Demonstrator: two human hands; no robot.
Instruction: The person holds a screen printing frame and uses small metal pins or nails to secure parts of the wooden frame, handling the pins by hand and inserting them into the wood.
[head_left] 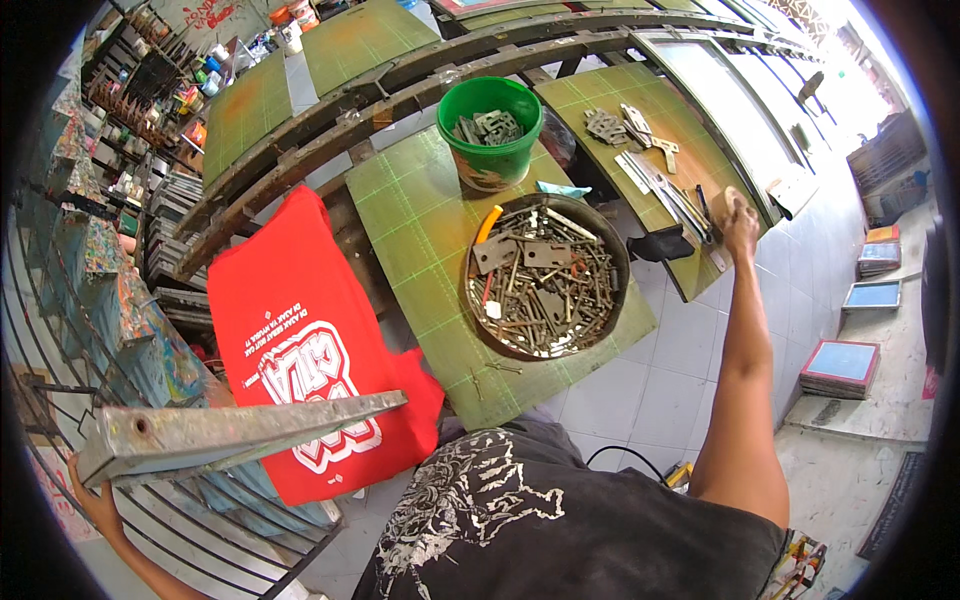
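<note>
At the lower left my left hand (95,497) is closed round the end of a grey metal printing-screen frame (250,428), held tilted and seen nearly edge-on. The frame is over a red printed shirt (285,270) spread on a board. My right arm stretches out to the far right, where my right hand (741,232) is closed on a tan roll of tape (724,205) at the edge of a green gridded board (590,95). Long metal strips (665,190) and a black cloth (661,244) lie beside it.
A round tub of loose bolts and screws (618,245) stands on the middle board (400,215), with a green bucket of metal plates (515,155) behind it. Metal hinge plates (650,140) and a white-meshed screen (715,95) are farther right. Dark rails (330,115) run across the back.
</note>
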